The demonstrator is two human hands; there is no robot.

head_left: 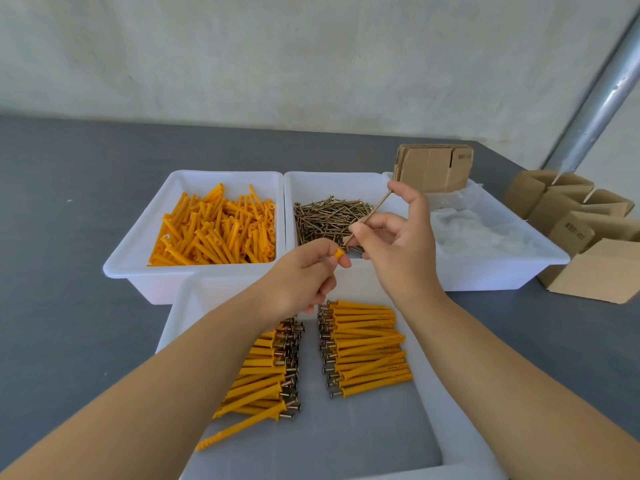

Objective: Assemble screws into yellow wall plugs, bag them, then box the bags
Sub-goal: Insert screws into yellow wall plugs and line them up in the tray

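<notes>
Head view is looking down over two bare forearms reaching out above a grey surface (pixel 69 202). Left hand (pixel 304 275) is pinching a yellow wall plug (pixel 338 253) between thumb and fingertips, with only the plug's collar end showing past the fingers. Right hand (pixel 398 237) is holding a brass-coloured screw (pixel 369 216) between thumb and forefinger, the screw slanting with its head up and away and its tip pointing down toward the plug, close to it but not touching.

Behind the hands, three white trays are sitting side by side, touching: the left tray (pixel 138 251) is holding a loose heap of yellow plugs (pixel 218 226), the middle tray (pixel 332 181) a pile of loose screws (pixel 325 220), and the right tray (pixel 519 271) clear plastic bags (pixel 478 233), with a stack of flat cardboard blanks (pixel 433 166) leaning at its far end. Nearer the person, a fourth white tray (pixel 446 427) is carrying two rows of assembled plugs with screws (pixel 363 344), their screw heads facing each other across the gap. Folded-up small cardboard boxes (pixel 568 209) are lying on the surface to the right, beside a silver pole (pixel 602 102).
</notes>
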